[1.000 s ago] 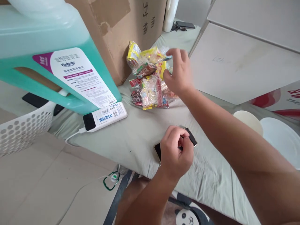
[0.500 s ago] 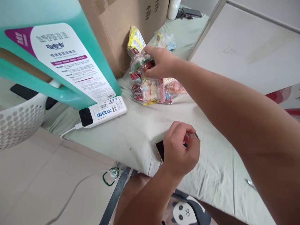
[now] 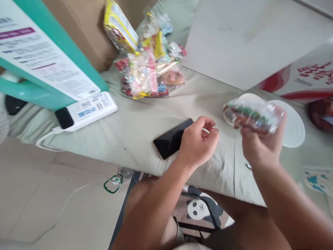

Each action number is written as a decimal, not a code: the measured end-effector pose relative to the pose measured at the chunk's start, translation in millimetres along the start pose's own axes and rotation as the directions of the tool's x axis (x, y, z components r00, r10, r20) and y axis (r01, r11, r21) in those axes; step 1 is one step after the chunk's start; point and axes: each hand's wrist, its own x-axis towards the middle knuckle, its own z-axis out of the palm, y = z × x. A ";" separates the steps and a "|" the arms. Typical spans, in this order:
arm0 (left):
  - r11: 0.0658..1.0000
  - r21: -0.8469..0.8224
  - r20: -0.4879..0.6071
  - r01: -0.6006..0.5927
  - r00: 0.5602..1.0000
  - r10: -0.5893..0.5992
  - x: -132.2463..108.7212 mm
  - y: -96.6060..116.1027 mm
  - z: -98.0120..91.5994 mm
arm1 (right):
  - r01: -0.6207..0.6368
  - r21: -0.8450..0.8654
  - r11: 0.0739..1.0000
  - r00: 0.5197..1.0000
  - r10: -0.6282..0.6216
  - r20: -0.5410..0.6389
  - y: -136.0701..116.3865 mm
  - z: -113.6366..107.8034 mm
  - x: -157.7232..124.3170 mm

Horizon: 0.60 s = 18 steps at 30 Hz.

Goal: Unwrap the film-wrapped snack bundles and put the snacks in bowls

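My right hand grips a clear-wrapped snack packet and holds it up in front of me, above the grey-green cloth surface. My left hand is loosely curled over the right end of a black phone lying on the cloth; whether its fingers pinch anything small is unclear. A pile of colourful snack packets lies further back, against a cardboard box.
A large teal liquid jug stands at left, with a white power bank and its cable beside it. White bowl and lid sit behind the held packet. A white board lies at back right. Floor is at lower left.
My right hand took a packet from the pile and carried it right and toward me. The view swung right. My left hand stayed by the phone.
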 end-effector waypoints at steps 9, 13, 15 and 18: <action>0.874 -0.206 0.518 0.439 0.807 -0.283 -18.1 -31.8 84.4 | -0.073 -0.182 0.981 0.997 0.075 0.003 53.6 -40.4 -125.7; 0.949 -0.173 0.356 0.264 0.915 -0.189 -13.6 -53.9 94.7 | -0.115 -0.109 0.987 0.986 0.127 0.111 74.5 -71.7 -125.0; 0.969 -0.112 0.282 0.219 0.942 -0.181 -7.2 -61.2 94.8 | -0.156 -0.119 0.981 0.984 0.165 0.068 91.6 -91.3 -124.7; 0.990 -0.024 0.242 0.140 0.961 -0.131 1.0 -68.6 97.8 | -0.228 -0.172 0.958 0.968 0.242 0.065 117.8 -112.1 -128.3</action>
